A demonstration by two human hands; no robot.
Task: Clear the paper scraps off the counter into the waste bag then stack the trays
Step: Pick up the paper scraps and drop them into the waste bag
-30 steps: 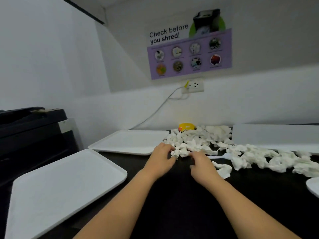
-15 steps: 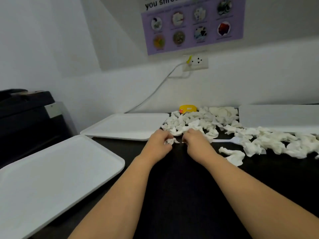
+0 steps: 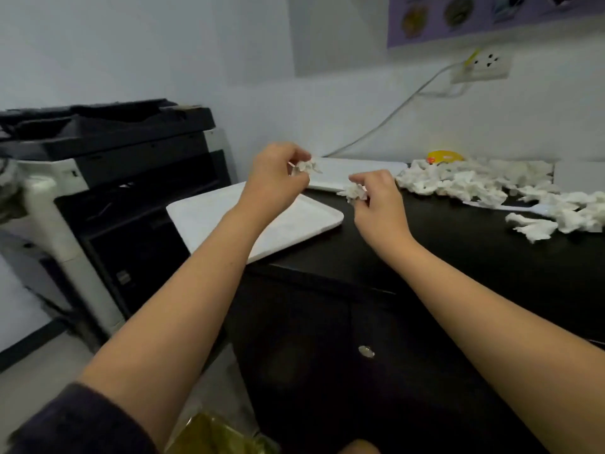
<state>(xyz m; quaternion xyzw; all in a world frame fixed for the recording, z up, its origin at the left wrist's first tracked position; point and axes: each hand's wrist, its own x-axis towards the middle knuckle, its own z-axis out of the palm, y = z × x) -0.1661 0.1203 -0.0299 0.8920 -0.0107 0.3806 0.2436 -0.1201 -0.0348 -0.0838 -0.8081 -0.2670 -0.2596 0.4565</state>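
Note:
My left hand [image 3: 273, 178] is raised above the near white tray [image 3: 209, 221] and pinches a small crumpled paper scrap [image 3: 306, 166]. My right hand [image 3: 376, 204] hangs over the counter's left part and pinches another scrap [image 3: 353, 191]. A long pile of white paper scraps [image 3: 458, 181] lies across the black counter [image 3: 442, 253] to the right. A second white tray [image 3: 357, 170] sits behind the hands by the wall. A yellowish waste bag [image 3: 216, 435] shows at the bottom edge, below my left arm.
A black and white copier [image 3: 108, 178] stands left of the counter. A yellow object [image 3: 445, 156] sits at the wall behind the scraps. A white cable runs up to a wall socket [image 3: 481, 65]. A white tray edge [image 3: 579, 176] shows at far right. Cabinet doors with a knob [image 3: 366, 351] lie below.
Both hands have lifted off the scrap pile, each with a scrap, and moved left and toward me. The view has swung left and down, bringing the copier, cabinet front and bag in.

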